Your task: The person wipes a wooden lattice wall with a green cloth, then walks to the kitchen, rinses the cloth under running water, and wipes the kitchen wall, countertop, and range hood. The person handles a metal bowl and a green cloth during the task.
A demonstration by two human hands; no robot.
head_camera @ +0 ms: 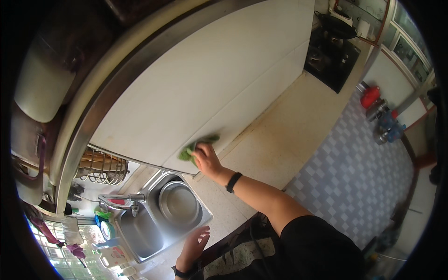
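Note:
My right hand (209,163) grips a crumpled green cloth (186,153) and presses it to the lower part of the white wall panel (196,94). The cloth looks slightly blurred. Beside the near rim of the double-bowl steel sink (206,213) my left hand (194,241) is raised, its fingers a little apart and nothing in it. One bowl of the sink holds a round metal basin (180,203). Whether my left hand touches the counter (241,185) I cannot tell.
Left of the sink's chrome faucet (120,201), a wire rack (112,169) holds utensils. Bottles, among them a white jug (112,256), stand by the window. Far right, a black gas hob (329,59) carries a wok (336,26). Pots and a red kettle-like vessel (370,97) sit on the checked floor (336,185).

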